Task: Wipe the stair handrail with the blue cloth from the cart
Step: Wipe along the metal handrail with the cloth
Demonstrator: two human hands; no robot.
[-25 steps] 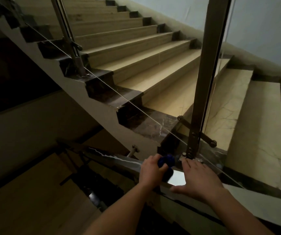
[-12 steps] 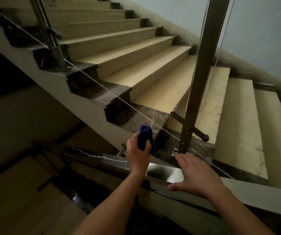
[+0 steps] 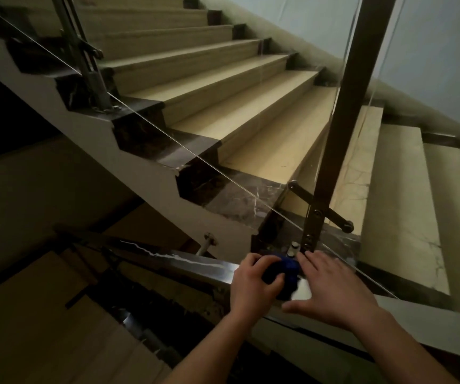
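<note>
Quick count, left to right: one thin steel post (image 3: 84, 51) at upper left, one shiny dark metal handrail (image 3: 168, 257) slanting from left-centre toward lower right, two hands, one crumpled blue cloth (image 3: 287, 268), and one thick steel post (image 3: 342, 120) right of centre. The left hand (image 3: 253, 284) is curled around the cloth, holding it on the rail at lower centre. The right hand (image 3: 331, 289) lies flat with its fingers straight, just beside the cloth. The thick post's foot boxes the cloth in from behind, and open rail runs off to the left.

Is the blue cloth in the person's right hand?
No, the left hand grips the blue cloth, while the right hand rests flat on the handrail.
</note>
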